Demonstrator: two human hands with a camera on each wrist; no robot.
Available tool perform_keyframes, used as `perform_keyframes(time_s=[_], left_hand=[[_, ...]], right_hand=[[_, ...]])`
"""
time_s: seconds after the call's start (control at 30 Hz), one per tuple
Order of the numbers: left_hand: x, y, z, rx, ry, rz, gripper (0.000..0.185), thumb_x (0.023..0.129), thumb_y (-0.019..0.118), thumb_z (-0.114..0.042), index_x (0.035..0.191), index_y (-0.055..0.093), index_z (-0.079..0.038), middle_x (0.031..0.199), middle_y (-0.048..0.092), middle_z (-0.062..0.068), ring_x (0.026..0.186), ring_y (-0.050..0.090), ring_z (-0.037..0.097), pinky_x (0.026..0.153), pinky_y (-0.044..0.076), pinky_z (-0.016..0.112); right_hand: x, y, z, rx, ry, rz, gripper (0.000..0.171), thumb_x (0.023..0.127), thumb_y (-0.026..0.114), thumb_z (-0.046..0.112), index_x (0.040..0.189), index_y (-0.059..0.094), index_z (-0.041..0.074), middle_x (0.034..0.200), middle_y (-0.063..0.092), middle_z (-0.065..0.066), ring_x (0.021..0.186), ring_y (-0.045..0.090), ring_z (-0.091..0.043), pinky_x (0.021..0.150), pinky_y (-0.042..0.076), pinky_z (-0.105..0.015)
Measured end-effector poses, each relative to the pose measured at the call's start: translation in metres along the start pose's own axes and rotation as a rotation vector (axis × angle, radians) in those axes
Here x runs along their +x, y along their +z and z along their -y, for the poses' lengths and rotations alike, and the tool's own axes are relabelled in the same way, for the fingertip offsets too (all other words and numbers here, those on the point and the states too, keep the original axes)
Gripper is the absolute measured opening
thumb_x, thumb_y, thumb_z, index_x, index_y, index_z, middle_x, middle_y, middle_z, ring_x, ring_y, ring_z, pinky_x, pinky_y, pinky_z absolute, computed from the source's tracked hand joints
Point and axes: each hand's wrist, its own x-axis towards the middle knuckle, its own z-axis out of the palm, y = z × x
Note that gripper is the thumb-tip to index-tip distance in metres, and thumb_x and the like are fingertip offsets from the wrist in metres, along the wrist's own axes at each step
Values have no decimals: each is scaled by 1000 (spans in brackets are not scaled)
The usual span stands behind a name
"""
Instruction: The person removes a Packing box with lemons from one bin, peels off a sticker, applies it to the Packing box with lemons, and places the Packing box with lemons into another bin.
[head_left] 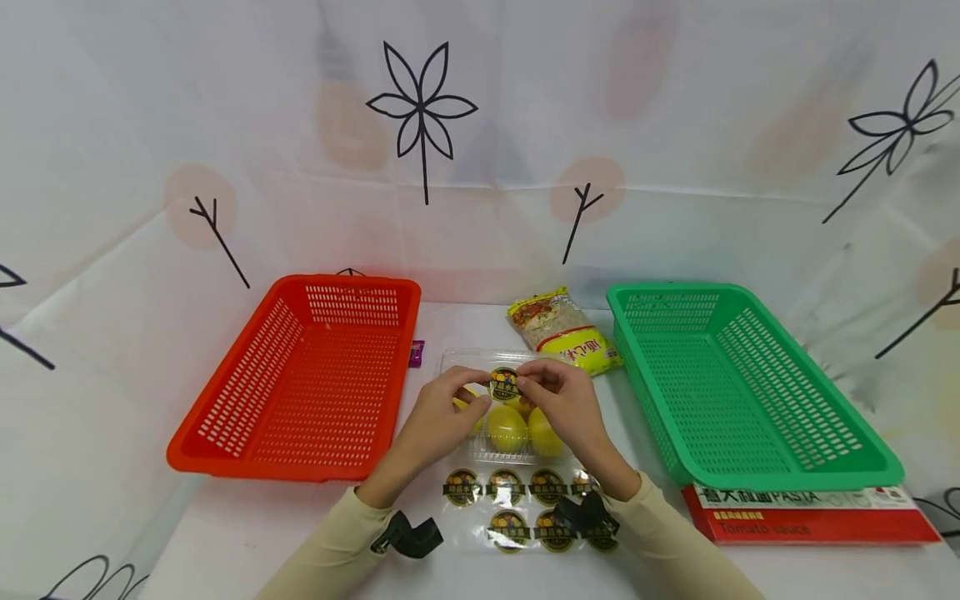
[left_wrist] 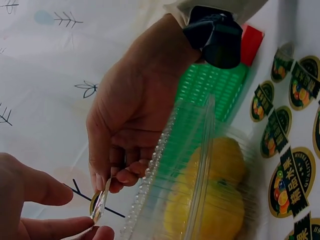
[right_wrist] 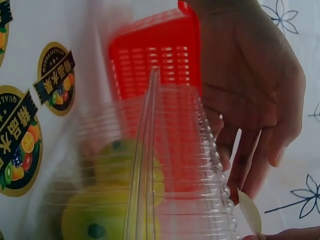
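Observation:
My right hand (head_left: 566, 400) pinches a round black-and-gold fruit sticker (head_left: 505, 384) between thumb and index finger. At the sticker's left edge, the index finger of my left hand (head_left: 442, 408) touches it, the thumb held apart below. In the left wrist view the sticker (left_wrist: 101, 202) appears edge-on between both hands. It is above the lid of a clear plastic clamshell box (head_left: 495, 457). Inside the closed box are several yellow fruits (head_left: 507, 429), with green stem ends showing in the right wrist view. Nearer me lies a sheet of matching stickers (head_left: 506, 487), partly under my right wrist.
To the left stands a red basket (head_left: 322, 392), with a small purple packet (head_left: 416, 354) beside it. A green basket (head_left: 735, 392) on the right rests over a red pasta box (head_left: 817, 527). Behind the clamshell, a yellow-and-clear food bag (head_left: 566, 329) leans by the green basket.

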Motion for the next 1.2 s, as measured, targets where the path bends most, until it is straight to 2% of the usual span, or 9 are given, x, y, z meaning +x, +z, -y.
perform_keyframes(time_s=[0.13,0.27,0.43,0.57,0.87,1.2], left_hand=[[4,2,4,52,22,-22,23,97,66,-12,117,75,-4,114,71,7,88,67,17,76,58,35],[7,5,8,117,61,-34,20,96,66,-9,112,76,-2,109,72,9,88,66,21,75,57,37],[10,9,12,195,91,-24,24,95,67,-11,114,76,-1,113,72,11,105,65,29,91,54,46],[10,11,15,240,125,-16,26,95,68,-12,115,75,1,117,72,13,112,62,34,99,50,51],[8,13,18,345,166,-4,30,94,70,-14,120,73,1,120,67,14,112,59,33,97,50,49],[7,13,19,398,202,31,31,93,69,-16,118,74,1,120,66,14,110,57,33,98,49,48]], right_hand=[[3,1,-2,-57,-11,-10,8,97,73,2,104,77,0,84,73,-10,73,67,-42,65,60,-39],[5,3,-5,-193,-71,-30,8,95,75,3,102,78,2,83,73,-4,71,66,-29,62,55,-31],[6,4,-7,-326,-125,-56,8,94,76,2,101,79,3,84,73,-2,72,64,-17,63,54,-31],[6,5,-8,-380,-129,-57,9,93,76,1,101,79,3,84,74,-3,74,66,-19,66,56,-35],[6,9,-8,-420,-119,-48,13,92,75,-2,105,78,1,87,74,-6,78,69,-22,68,58,-39],[6,11,-10,-488,-178,-58,16,91,76,-4,106,78,0,93,74,-9,80,70,-23,66,59,-40]])
